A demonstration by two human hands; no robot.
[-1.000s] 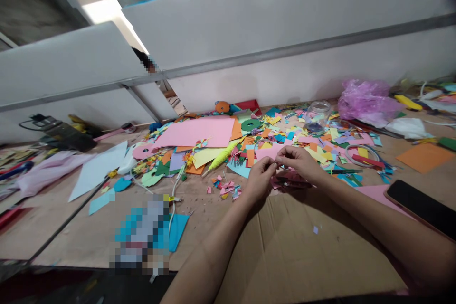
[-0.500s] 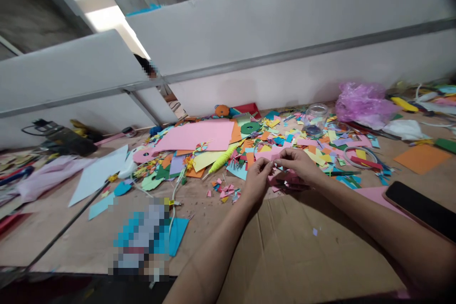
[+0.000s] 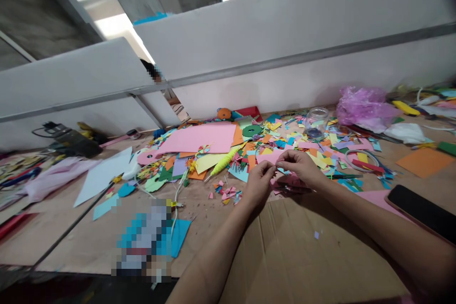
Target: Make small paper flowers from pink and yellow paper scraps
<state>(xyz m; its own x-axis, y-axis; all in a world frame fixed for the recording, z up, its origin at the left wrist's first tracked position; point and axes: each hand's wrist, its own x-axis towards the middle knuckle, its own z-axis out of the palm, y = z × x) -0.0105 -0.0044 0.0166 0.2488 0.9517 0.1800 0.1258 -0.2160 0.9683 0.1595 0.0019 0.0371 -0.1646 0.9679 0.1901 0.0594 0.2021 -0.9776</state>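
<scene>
Both my hands meet above the far edge of a brown cardboard sheet [image 3: 285,256]. My left hand [image 3: 259,183] is closed in a pinch, its fingertips nearly touching those of my right hand [image 3: 298,167], which pinches too. Whatever lies between the fingertips is too small to make out. Below and behind them are pink paper pieces [image 3: 272,156], and a dark object, partly hidden, lies under my right hand. Many coloured paper scraps [image 3: 230,193] are scattered just left of and beyond the hands.
Large pink paper [image 3: 199,137] lies beyond, beside a yellow-green pen-like tool [image 3: 224,162]. A clear jar [image 3: 317,123] and a pink plastic bag [image 3: 365,109] stand near the white partition [image 3: 285,83]. At right lies a phone [image 3: 420,211]; a dark bottle [image 3: 73,140] is at left.
The view has shifted slightly, so the scene sits a little lower and further right. Both hands keep their pinch, fingertips close together.
</scene>
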